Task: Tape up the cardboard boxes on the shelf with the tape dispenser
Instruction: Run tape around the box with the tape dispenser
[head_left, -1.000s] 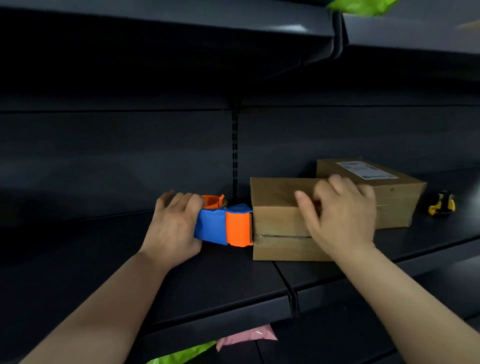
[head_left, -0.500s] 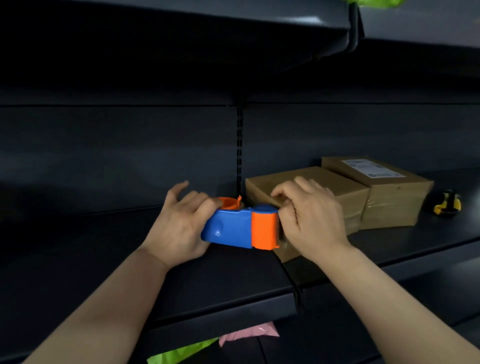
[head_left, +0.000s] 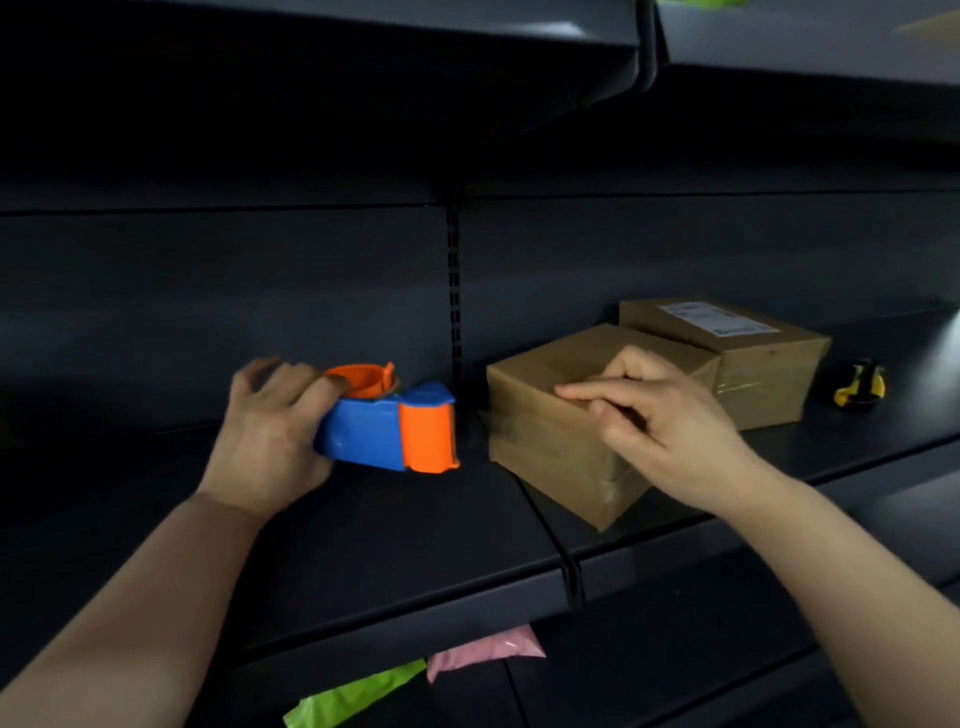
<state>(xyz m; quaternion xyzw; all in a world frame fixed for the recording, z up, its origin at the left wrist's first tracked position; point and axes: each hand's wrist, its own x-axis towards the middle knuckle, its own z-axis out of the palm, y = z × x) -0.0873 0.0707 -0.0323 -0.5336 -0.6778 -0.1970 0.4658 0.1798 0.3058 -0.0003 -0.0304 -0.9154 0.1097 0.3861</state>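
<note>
Since the frame half a second back, tape dispenser (head_left: 387, 423) and box have parted: its orange end was against the near cardboard box (head_left: 540, 415), and now a dark gap of shelf (head_left: 415, 525) shows between them. Right hand (head_left: 662, 423) has shifted from that left face onto the box's upper near edge.

Entry, current state:
- Left hand (head_left: 270, 436): fingers wrapped round the blue body of the dispenser from the left, firm grip. Thumb is hidden from me.
- Dispenser: long axis runs left to right, orange head pointing right at the box, orange roll hub on its upper far side. I cannot tell whether it touches the shelf.
- Right hand: index finger stretched straight, pointing left, lying along the top edge of the near box; other fingers bent against the box's near right face. It grasps nothing, only rests and presses.
- Near box: sits on the shelf just right of the upright, turned so one corner faces me. A glossy band of tape crosses its near faces.
- Second cardboard box (head_left: 753, 364): touching the first on its far right side, white label on top.
- Small yellow and black object (head_left: 860, 385): further right on the shelf, too blurred to identify.
- Below the shelf: pink bag (head_left: 483, 649) and green bag (head_left: 353, 696).
</note>
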